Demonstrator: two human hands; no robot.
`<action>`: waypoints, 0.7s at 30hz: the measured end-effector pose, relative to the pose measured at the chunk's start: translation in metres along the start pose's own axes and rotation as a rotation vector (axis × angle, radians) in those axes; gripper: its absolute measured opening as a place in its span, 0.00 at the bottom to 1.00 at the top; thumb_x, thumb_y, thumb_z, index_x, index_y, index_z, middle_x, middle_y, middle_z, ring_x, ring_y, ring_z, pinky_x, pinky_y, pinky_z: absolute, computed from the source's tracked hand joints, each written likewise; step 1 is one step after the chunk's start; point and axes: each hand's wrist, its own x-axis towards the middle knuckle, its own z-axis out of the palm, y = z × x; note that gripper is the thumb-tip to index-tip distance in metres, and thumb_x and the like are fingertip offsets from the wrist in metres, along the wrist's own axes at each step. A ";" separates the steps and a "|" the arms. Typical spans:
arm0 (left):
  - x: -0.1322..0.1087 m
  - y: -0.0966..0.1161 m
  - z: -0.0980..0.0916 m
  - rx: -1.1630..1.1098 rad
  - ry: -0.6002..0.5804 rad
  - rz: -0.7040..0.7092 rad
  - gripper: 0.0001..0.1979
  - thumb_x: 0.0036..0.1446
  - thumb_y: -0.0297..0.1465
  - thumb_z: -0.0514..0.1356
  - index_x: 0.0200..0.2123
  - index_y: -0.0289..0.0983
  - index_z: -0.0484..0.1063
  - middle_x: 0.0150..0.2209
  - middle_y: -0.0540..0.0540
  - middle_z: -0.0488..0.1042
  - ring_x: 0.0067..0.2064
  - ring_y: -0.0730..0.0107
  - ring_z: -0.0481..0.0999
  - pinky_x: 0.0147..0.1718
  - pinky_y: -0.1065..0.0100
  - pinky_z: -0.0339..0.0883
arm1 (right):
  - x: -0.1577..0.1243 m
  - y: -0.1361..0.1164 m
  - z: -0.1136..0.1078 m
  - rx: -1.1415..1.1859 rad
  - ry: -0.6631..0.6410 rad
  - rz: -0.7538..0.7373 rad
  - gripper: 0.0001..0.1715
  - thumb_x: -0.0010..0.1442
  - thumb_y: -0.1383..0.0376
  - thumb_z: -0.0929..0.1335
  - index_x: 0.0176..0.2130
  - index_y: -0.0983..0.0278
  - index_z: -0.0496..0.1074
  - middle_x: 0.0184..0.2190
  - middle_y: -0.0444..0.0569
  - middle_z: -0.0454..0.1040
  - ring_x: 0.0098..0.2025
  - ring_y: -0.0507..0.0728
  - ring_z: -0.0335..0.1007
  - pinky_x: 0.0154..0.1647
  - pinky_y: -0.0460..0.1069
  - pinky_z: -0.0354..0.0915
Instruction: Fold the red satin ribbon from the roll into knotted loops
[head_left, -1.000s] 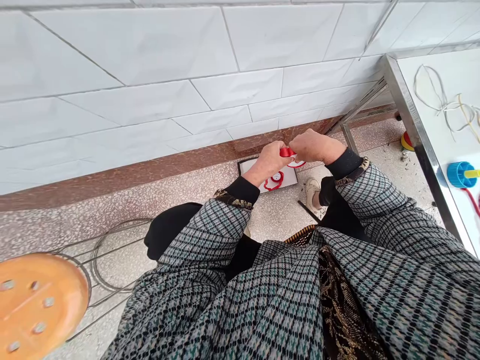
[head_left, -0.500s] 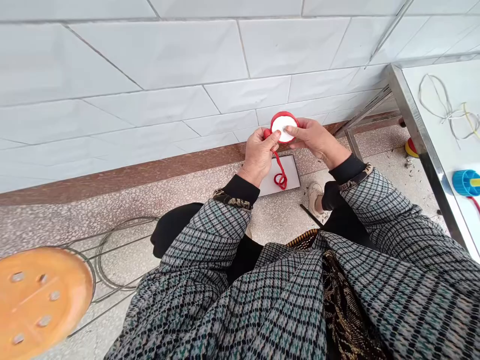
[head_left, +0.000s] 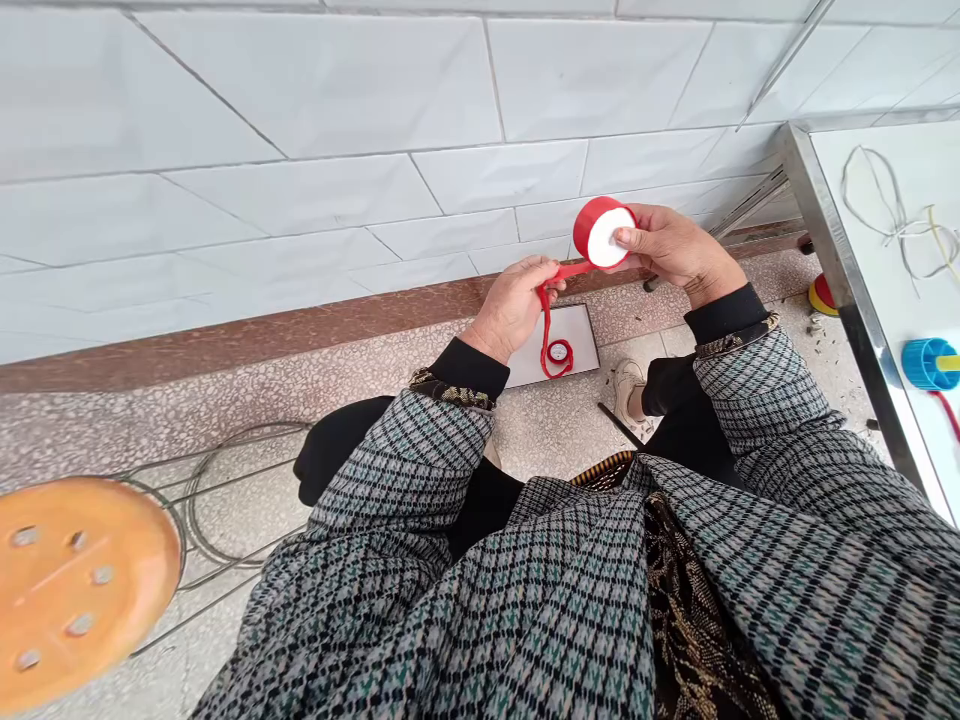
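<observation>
A roll of red tape (head_left: 592, 230) with a white core face is held up by my right hand (head_left: 671, 250), its thumb pressed on the white face. Between the roll and my left hand (head_left: 519, 300) runs a short stretch of red tape. My left fingers pinch a thin red strand (head_left: 546, 325) where it meets this stretch. Below them the strand hangs down and ends in a loop around a small round piece (head_left: 559, 351), silvery white with a red edge. Behind the loop, a white rectangular panel with a dark edge (head_left: 581, 330) lies on the floor.
On the right stands a metal-framed table (head_left: 832, 220) with coiled pale wire (head_left: 896, 225) and a blue spool (head_left: 928, 363). An orange stool seat with holes (head_left: 90, 590) is at lower left. The white tiled wall (head_left: 300, 90) rises directly ahead.
My hands have drawn apart. The roll has moved right and up with my right hand and turned, and a stretch of tape now spans to my left hand.
</observation>
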 end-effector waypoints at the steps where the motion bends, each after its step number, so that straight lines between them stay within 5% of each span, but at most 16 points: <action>1: 0.000 0.000 -0.002 0.025 -0.030 -0.004 0.14 0.63 0.25 0.66 0.25 0.37 0.69 0.28 0.50 0.70 0.32 0.76 0.72 0.35 0.72 0.66 | -0.001 -0.001 -0.002 -0.004 0.001 0.007 0.40 0.49 0.40 0.85 0.49 0.63 0.79 0.44 0.50 0.84 0.49 0.59 0.82 0.46 0.51 0.81; 7: -0.003 0.003 -0.012 0.107 -0.172 -0.031 0.13 0.64 0.25 0.67 0.27 0.37 0.72 0.22 0.54 0.64 0.26 0.77 0.63 0.31 0.72 0.59 | -0.005 -0.002 -0.021 -0.019 0.002 0.007 0.36 0.48 0.43 0.86 0.46 0.61 0.80 0.43 0.48 0.84 0.47 0.57 0.81 0.45 0.49 0.81; 12: -0.004 0.005 -0.014 0.226 -0.205 -0.089 0.10 0.64 0.26 0.69 0.29 0.35 0.76 0.28 0.48 0.76 0.31 0.74 0.72 0.38 0.70 0.67 | -0.011 -0.006 -0.030 -0.067 -0.083 0.029 0.41 0.45 0.41 0.87 0.46 0.64 0.80 0.39 0.46 0.83 0.40 0.52 0.78 0.41 0.46 0.78; 21: -0.005 0.006 -0.006 0.097 -0.176 -0.124 0.10 0.65 0.20 0.64 0.30 0.34 0.75 0.25 0.50 0.71 0.26 0.75 0.70 0.34 0.70 0.67 | -0.015 -0.017 -0.023 -0.370 -0.066 0.106 0.26 0.58 0.47 0.82 0.45 0.61 0.79 0.36 0.47 0.81 0.37 0.57 0.75 0.41 0.52 0.74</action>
